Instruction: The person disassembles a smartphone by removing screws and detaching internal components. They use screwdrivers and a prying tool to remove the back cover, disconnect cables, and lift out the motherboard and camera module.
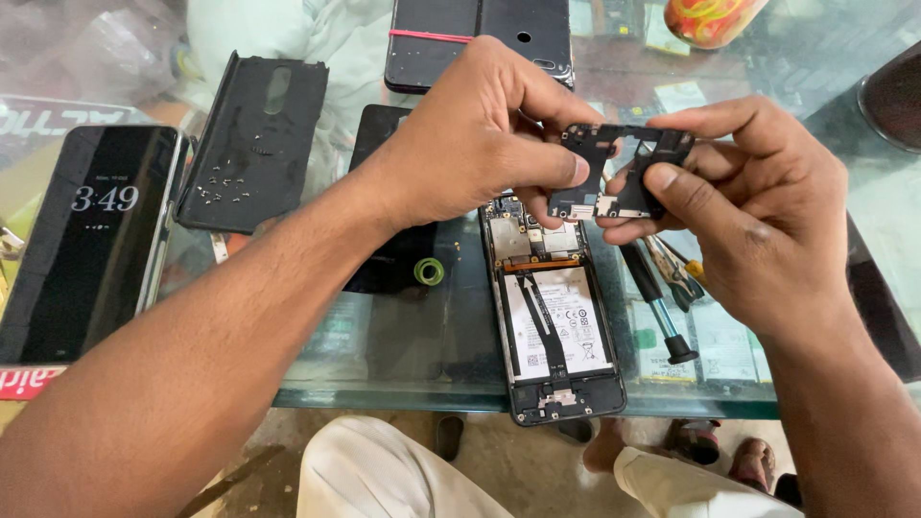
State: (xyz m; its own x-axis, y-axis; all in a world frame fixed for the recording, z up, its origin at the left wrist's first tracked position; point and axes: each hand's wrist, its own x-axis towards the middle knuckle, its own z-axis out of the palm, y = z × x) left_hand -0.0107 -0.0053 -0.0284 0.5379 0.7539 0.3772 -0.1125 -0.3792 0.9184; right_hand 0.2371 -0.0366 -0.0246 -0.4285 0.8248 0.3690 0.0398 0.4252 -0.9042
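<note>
Glass-topped bench (403, 369) | both hands' fingers pinch small black plastic inner phone cover (624, 173) above opened phone (552, 317) | risk: slipping, it could drop onto exposed board; loose screws on black back cover (251, 144) may scatter

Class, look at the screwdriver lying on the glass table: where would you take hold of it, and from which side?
Grip the screwdriver around its dark handle, probably from above and the right. It lies flat on the glass table beside the opened phone, its upper end hidden under the right hand and next to pliers.
</note>
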